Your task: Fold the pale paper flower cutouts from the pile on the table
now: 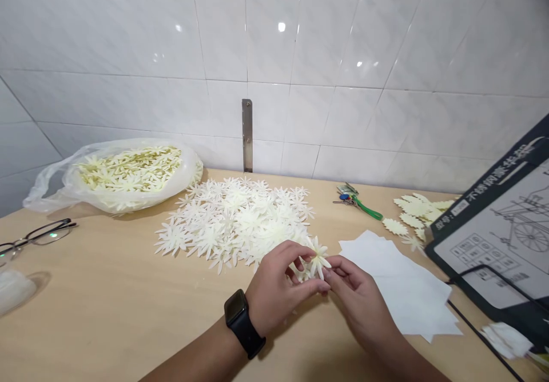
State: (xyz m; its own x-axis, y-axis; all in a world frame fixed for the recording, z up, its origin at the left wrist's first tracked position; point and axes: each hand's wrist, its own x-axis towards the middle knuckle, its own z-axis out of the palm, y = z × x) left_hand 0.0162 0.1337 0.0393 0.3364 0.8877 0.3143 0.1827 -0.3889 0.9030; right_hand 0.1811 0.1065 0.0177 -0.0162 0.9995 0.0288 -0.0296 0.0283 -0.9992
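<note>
My left hand (278, 290), with a black smartwatch (242, 322) on its wrist, pinches a cream petal cutout (316, 259) between thumb and fingers. My right hand (358, 293) meets it from the right, fingertips closed on the same cutout. Both hover just above the wooden table (107, 313), at the near edge of a spread pile of similar cream flower-shaped cutouts (235, 222).
A clear plastic bag of yellowish cutouts (124, 173) lies at the back left. Glasses (36, 236) rest at the left edge. White sheets (403, 287) lie beside my right hand. Keys with a green tag (355, 199), leaf cutouts (418, 210) and a printed dark box (501, 233) sit to the right.
</note>
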